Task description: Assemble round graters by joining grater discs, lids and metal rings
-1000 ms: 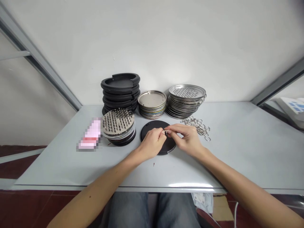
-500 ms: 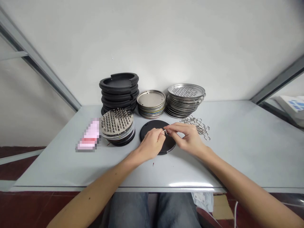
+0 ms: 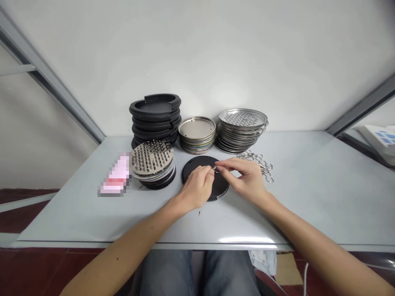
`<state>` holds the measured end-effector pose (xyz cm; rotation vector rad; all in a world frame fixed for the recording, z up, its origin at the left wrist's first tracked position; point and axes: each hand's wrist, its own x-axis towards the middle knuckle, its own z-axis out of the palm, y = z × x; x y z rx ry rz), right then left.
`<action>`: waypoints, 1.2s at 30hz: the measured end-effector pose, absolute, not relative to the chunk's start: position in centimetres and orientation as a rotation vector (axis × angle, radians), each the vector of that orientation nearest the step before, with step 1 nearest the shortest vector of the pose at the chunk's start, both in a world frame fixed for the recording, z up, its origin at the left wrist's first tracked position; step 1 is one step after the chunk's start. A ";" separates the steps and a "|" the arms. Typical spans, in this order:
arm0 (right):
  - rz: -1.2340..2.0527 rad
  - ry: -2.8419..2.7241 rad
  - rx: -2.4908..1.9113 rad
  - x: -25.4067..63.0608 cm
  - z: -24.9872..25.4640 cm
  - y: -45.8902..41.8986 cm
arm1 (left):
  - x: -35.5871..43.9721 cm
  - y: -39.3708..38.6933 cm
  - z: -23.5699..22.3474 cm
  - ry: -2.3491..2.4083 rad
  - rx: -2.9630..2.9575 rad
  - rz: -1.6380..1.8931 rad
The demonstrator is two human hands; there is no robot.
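Above a round black disc (image 3: 221, 187), my left hand (image 3: 199, 185) and my right hand (image 3: 245, 176) meet fingertip to fingertip. Pinched between them is a small silver metal ring (image 3: 217, 169), partly covered by the fingers. Both hands are closed on it, thumbs against forefingers. The disc lies flat on the table, its middle hidden under my hands. Just behind my right hand spreads a loose pile of silver wire rings (image 3: 264, 165), some joined to others.
On the grey table (image 3: 308, 185) stand stacks of black rimmed trays (image 3: 154, 119), shallow metal lids (image 3: 197, 129) and perforated metal discs (image 3: 242, 119). A spiked metal plate (image 3: 152, 158) tops another stack at left. A blurred pink object (image 3: 115, 176) lies beside it.
My right fingertips have shifted slightly right, and more of the ring shows between the hands. The stacks stay where they were.
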<state>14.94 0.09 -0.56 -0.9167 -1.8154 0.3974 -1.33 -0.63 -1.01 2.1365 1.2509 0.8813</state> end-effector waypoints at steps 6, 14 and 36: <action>0.299 -1.879 -0.884 15.0 -0.7 0.0 | -1.2 -0.8 -1.4 1.271 2.219 0.881; 0.320 -1.891 -0.840 14.9 -0.8 0.0 | -1.3 -0.7 -1.4 1.257 2.244 0.896; 1.035 -1.819 -0.934 15.6 -0.1 0.6 | -1.3 -0.7 -1.4 1.238 2.243 0.973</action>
